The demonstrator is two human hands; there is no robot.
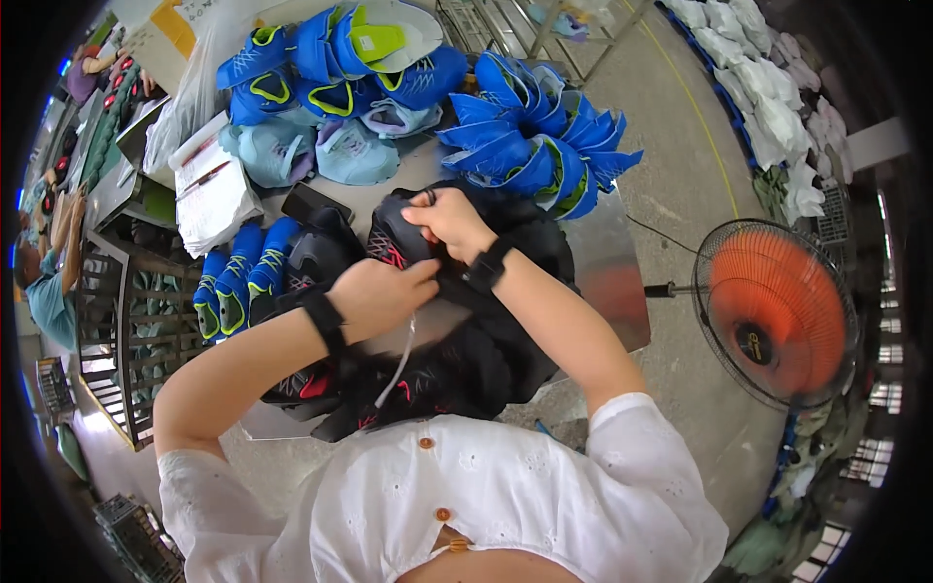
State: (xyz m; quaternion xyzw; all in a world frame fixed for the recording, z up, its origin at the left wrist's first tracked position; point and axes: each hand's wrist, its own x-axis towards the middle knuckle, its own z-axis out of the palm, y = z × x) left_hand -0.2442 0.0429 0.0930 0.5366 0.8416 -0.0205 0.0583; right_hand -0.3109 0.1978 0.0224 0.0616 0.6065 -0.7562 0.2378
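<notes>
Nearest the body, a heap of black shoe uppers (pixel 457 374) with red accents spills over the front edge of the metal table (pixel 607 267), its soft mesh folds running together so single pieces are hard to tell apart; a thin white cord (pixel 400 361) hangs down across it. Above the heap, the left hand (pixel 381 296), a black band at the wrist, has its grip curled shut on dark fabric, while the right hand (pixel 449 222) pinches the top of a black upper with red stitching (pixel 394 238) that is held up over the middle of the table. The hands hide most of that piece. To the left, blue uppers with yellow-green trim (pixel 233 287) stand in a row at the table's edge. Beyond lie a dark flat phone (pixel 313 202), a fanned ring of glossy blue pieces (pixel 535 136), and pale blue uppers (pixel 321 151). Off to the right, an orange-bladed floor fan (pixel 773 311) stands on the concrete floor.
</notes>
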